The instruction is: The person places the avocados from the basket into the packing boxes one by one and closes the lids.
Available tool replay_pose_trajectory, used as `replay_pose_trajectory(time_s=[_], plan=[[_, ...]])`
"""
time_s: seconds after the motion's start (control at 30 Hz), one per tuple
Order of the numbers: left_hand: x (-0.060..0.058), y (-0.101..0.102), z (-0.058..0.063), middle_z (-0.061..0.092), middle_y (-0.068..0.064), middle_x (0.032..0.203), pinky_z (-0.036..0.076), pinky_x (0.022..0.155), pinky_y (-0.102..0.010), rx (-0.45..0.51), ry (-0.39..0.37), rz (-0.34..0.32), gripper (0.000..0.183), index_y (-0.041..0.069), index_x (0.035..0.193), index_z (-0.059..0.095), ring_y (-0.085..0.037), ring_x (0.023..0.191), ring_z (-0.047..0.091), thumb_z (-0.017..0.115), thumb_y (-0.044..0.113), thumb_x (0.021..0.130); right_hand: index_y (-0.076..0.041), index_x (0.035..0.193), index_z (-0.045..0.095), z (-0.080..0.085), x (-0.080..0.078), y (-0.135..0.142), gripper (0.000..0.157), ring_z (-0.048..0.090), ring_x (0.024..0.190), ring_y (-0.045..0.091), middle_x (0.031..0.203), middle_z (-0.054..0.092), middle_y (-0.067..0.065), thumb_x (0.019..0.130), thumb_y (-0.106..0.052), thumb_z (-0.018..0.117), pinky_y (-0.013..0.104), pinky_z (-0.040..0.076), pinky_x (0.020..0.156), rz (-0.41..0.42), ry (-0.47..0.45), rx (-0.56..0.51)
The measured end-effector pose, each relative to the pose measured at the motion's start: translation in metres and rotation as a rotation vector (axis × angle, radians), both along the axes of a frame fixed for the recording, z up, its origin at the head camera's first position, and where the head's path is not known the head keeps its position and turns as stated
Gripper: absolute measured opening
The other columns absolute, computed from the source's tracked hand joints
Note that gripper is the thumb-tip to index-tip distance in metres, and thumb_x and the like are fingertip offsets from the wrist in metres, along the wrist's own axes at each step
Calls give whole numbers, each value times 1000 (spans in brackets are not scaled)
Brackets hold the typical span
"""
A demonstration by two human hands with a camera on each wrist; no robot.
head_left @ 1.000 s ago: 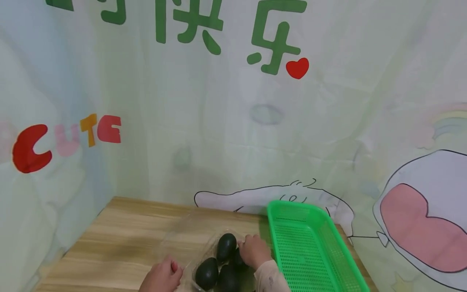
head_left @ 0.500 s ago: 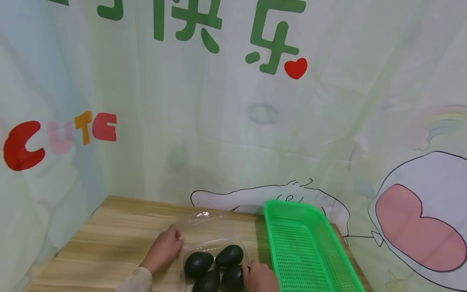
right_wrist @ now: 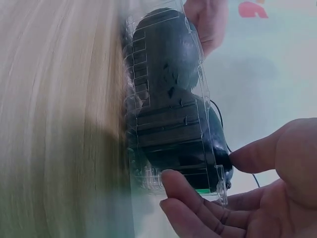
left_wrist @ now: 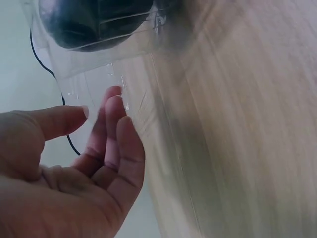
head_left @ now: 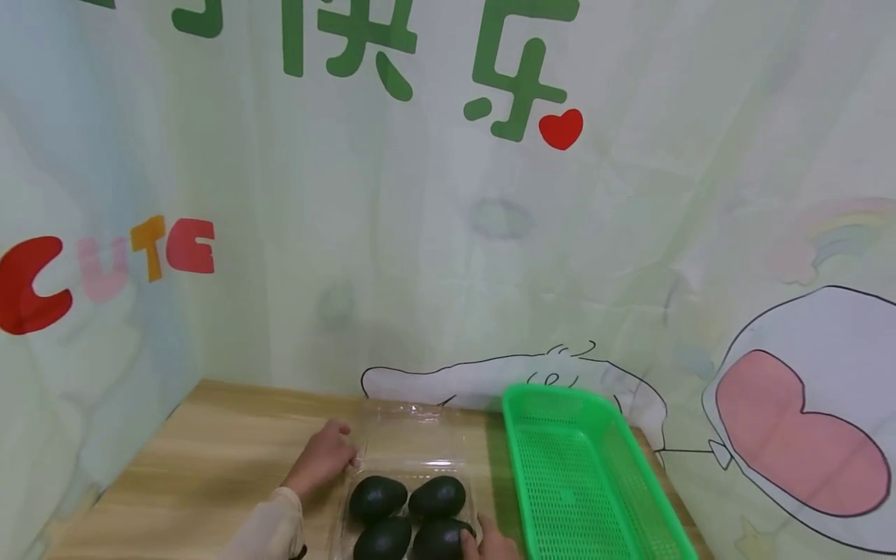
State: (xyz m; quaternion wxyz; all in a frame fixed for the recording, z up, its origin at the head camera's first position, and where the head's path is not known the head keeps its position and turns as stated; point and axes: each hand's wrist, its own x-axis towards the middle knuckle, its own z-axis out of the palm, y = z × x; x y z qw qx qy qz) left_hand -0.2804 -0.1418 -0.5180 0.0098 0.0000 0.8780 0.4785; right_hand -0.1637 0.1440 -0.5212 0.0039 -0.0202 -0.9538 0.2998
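A clear plastic clamshell box (head_left: 413, 429) lies on the wooden table with its lid laid back, away from the person. Several dark, egg-shaped avocados (head_left: 378, 498) sit in its base. My left hand (head_left: 323, 459) is at the left side of the lid, near the hinge. In the left wrist view the left hand (left_wrist: 99, 168) has loosely bent fingers, with the thumb apart from them. At the front right corner of the box is my right hand (head_left: 495, 543). The right wrist view shows the right hand (right_wrist: 272, 183) pinching that corner, thumb against an avocado, fingers along the outer wall.
A green perforated plastic basket (head_left: 581, 482) stands on the table to the right of the box. Behind the wooden table (head_left: 231, 435) hangs a pale printed curtain (head_left: 420, 233) with lettering and cartoon drawings.
The box has turned to lie straight and its lid has come down flat behind it. My left hand moved up along the lid; my right hand moved down to the near corner.
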Motion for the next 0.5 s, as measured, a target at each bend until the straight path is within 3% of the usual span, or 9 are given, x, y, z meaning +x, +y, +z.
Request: replay_pose_trajectory(time_s=[0.07, 0.2, 0.3, 0.4, 0.5], plan=[[-3, 1, 1, 63, -5, 67, 45, 61, -30, 34, -16, -13, 43, -14, 123, 46, -15, 60, 56, 53, 5, 85, 5, 121, 57, 1, -2, 2, 48, 63, 66, 27, 69, 64, 7, 92, -34, 58, 44, 50, 60, 11, 8, -20], [-6, 2, 1, 61, -6, 67, 44, 50, -30, 81, -96, -31, 23, -9, 104, 56, -17, 57, 55, 50, 7, 89, 7, 124, 54, 2, -3, 6, 52, 58, 62, 21, 67, 62, 1, 94, -35, 57, 41, 49, 59, 35, -39, -69], [-7, 3, -1, 60, -7, 69, 45, 47, -31, 127, -144, -51, 26, -5, 110, 59, -17, 54, 52, 47, 7, 91, 8, 125, 54, 0, -1, 9, 52, 57, 60, 18, 66, 61, 0, 94, -34, 56, 40, 48, 60, 54, -56, -93], [-9, 2, -2, 62, -9, 75, 46, 47, -32, 164, -134, -70, 41, -10, 130, 49, -17, 55, 53, 46, 6, 92, 9, 124, 54, -1, 0, 11, 50, 56, 60, 16, 65, 60, -1, 95, -32, 54, 38, 48, 60, 70, -52, -110], [-11, 2, 0, 64, -10, 78, 47, 48, -32, 158, -108, -67, 43, -10, 132, 46, -19, 57, 55, 46, 6, 92, 11, 126, 53, -2, -1, 13, 50, 56, 61, 16, 67, 61, 0, 95, -30, 53, 38, 48, 61, 77, -82, -148]])
